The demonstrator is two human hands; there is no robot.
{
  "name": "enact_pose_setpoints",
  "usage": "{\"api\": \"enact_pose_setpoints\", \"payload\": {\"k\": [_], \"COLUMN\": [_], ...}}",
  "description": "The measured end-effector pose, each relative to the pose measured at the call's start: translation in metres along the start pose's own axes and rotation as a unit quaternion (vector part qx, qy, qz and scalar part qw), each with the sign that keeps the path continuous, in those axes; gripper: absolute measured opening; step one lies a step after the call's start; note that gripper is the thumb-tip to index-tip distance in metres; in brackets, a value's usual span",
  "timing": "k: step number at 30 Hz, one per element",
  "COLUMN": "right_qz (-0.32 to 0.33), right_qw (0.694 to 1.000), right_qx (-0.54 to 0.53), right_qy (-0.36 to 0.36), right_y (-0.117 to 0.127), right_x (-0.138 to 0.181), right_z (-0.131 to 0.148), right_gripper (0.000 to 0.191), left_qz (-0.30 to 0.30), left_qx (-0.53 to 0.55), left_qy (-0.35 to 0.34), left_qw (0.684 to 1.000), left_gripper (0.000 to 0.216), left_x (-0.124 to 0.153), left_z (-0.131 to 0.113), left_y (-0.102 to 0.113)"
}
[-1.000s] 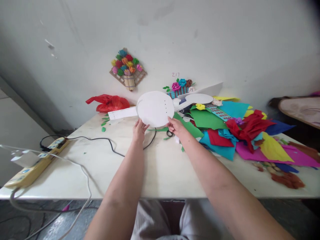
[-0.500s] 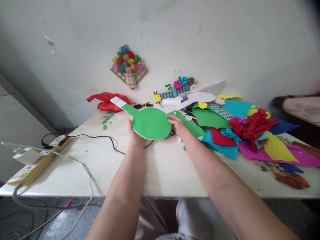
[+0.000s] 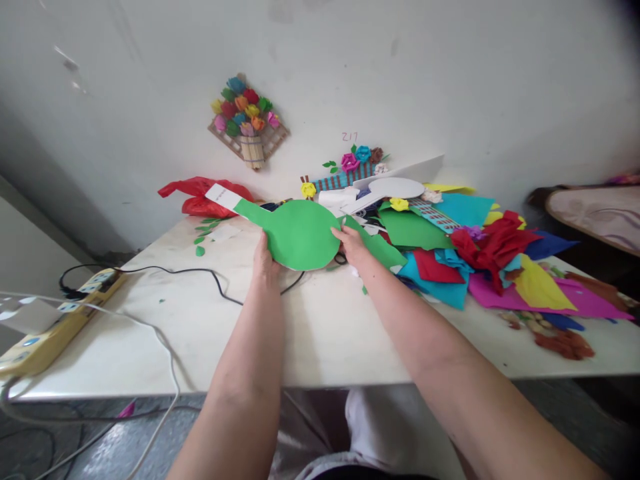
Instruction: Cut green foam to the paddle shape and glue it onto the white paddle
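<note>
Between my hands is a paddle-shaped cutout (image 3: 303, 233), a round disc covered in green paper with a handle that points up and left. The handle's end is bare white. My left hand (image 3: 265, 257) grips the disc's lower left edge, its fingers mostly hidden behind it. On the right edge, my right hand (image 3: 351, 241) pinches the disc, fingers bent over the rim. Just behind my right hand lies a cut piece of green paper (image 3: 383, 248). A white paddle-shaped cutout (image 3: 400, 188) rests on the pile beyond.
Coloured papers (image 3: 440, 287) and crumpled red crepe paper (image 3: 500, 247) are heaped at the right. A red plastic bag (image 3: 200, 193) and small green paper leaves (image 3: 201, 251) lie at the back left. A power strip (image 3: 65, 327) with cables borders the left side. Paper flowers (image 3: 245, 110) hang on the wall.
The whole view has shifted slightly. Both hands still hold the green cutout, and it tilts a little differently. My right fingers have bent more closely around its edge.
</note>
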State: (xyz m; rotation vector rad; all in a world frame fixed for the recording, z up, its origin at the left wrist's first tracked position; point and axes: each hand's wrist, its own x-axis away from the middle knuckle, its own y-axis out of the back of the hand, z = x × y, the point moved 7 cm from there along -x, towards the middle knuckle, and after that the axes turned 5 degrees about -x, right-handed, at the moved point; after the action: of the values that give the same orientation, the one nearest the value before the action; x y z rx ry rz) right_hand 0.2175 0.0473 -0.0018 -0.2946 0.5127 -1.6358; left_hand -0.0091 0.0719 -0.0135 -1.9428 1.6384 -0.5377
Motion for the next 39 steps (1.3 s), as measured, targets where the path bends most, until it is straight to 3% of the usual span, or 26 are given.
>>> {"api": "enact_pose_setpoints", "payload": {"k": [2,5,9,19,25,31,39], "right_qz": [0.026,0.054,0.04,-0.005,0.023,0.071,0.057], "right_qw": [0.999,0.994,0.995,0.997,0.993,0.99,0.992], "right_qx": [0.02,0.052,0.051,-0.035,-0.034,0.037,0.023], "right_qy": [-0.034,-0.081,-0.078,-0.07,-0.11,-0.12,-0.113], "right_y": [-0.009,-0.021,-0.027,-0.023,-0.028,-0.035,-0.038], "right_x": [0.003,0.009,0.011,0.006,0.012,0.015,0.014], "right_z": [-0.006,-0.013,-0.015,-0.019,-0.022,-0.024,-0.026], "right_gripper": [0.02,0.023,0.029,0.024,0.033,0.021,0.019], "left_qz": [-0.002,-0.008,-0.027,0.056,0.024,-0.001,0.108], "left_qx": [0.0,0.027,0.057,-0.163,-0.168,-0.175,-0.18], "left_qy": [-0.013,-0.029,-0.03,0.038,-0.01,-0.029,-0.028], "left_qw": [1.0,0.999,0.998,0.984,0.986,0.984,0.977], "left_gripper": [0.035,0.037,0.04,0.03,0.03,0.037,0.042], "left_x": [-0.002,-0.004,-0.005,0.005,0.006,0.002,0.01], "left_z": [-0.001,-0.004,-0.003,0.016,0.009,0.007,0.011], "left_y": [0.001,0.001,0.002,-0.011,-0.01,-0.005,-0.02]}}
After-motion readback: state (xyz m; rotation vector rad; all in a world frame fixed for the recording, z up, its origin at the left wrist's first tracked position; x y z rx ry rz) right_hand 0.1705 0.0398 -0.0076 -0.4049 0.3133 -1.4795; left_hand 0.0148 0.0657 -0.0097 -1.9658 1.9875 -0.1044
